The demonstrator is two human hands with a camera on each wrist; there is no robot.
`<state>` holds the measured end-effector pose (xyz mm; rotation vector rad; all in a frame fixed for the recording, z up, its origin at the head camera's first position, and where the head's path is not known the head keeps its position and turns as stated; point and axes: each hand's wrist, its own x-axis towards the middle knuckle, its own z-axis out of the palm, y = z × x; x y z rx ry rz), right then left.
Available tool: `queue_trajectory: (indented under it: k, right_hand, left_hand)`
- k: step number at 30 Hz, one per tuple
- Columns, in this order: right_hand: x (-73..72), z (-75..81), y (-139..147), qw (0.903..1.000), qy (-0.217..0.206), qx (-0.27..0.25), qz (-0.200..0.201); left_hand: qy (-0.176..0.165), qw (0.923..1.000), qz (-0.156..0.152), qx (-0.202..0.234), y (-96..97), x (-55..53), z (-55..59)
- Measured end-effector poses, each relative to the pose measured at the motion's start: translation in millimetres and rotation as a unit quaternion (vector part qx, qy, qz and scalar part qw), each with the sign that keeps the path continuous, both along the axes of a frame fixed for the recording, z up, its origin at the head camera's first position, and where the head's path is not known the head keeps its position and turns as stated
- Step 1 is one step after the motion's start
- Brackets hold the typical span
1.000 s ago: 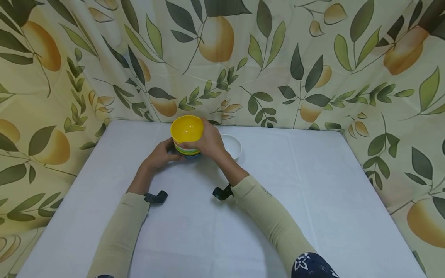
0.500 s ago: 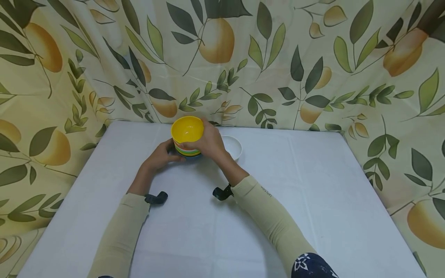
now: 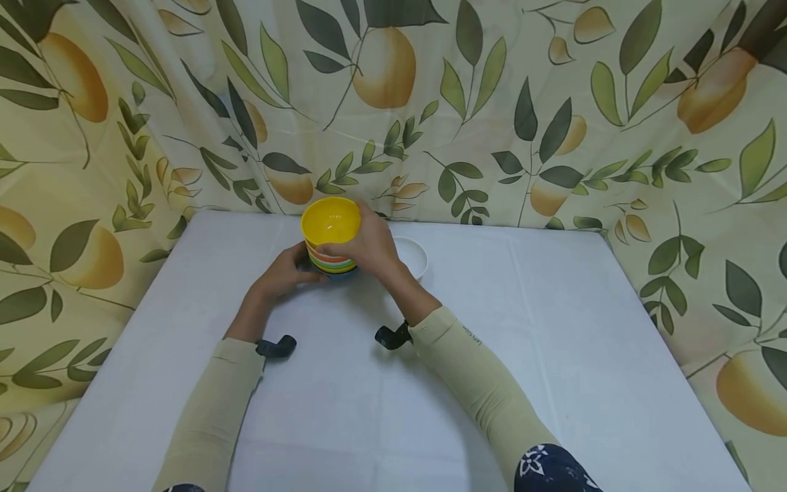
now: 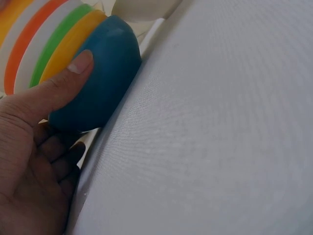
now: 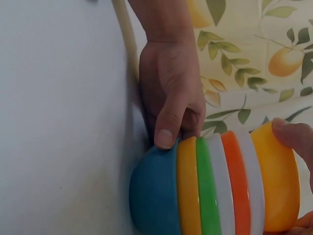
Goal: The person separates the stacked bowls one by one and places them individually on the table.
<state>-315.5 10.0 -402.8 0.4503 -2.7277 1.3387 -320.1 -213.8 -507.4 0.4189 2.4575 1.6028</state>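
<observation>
A stack of nested bowls stands near the table's back edge. Its bottom bowl is the blue bowl [image 4: 107, 73], its top one the yellow bowl [image 3: 332, 220]. Between them the right wrist view shows rims of another yellow bowl [image 5: 188, 191], a green bowl [image 5: 207, 191], an orange bowl [image 5: 235, 186] and two white ones. My left hand [image 3: 281, 275] holds the blue bowl low down, thumb on its side; its other fingers are partly hidden. My right hand [image 3: 375, 244] grips the top yellow bowl by its right side, thumb in front.
Right of the stack, partly behind my right hand, a white bowl [image 3: 415, 257] sits on the white-covered table [image 3: 492, 328]. A fruit-and-leaf patterned curtain [image 3: 467, 164] hangs right behind the table's back edge. Each wrist carries a black camera.
My right hand and the top yellow bowl have risen slightly, and more of the bands below that bowl show. My left hand stays at the blue bowl.
</observation>
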Motion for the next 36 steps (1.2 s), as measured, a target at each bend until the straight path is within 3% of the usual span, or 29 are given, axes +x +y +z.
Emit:
queue_trajectory:
  k: [19,36]
  right_hand:
    - [2.8,14.6,1,0.9998,-0.004,0.017,0.0]
    - [14.2,24.2,5,0.9999,0.008,-0.006,-0.002]
  left_hand:
    - [-0.002,0.9999,0.006,-0.013,-1.1,-2.3,-1.6]
    - [-0.001,1.0,0.008,-0.003,0.7,1.0,0.2]
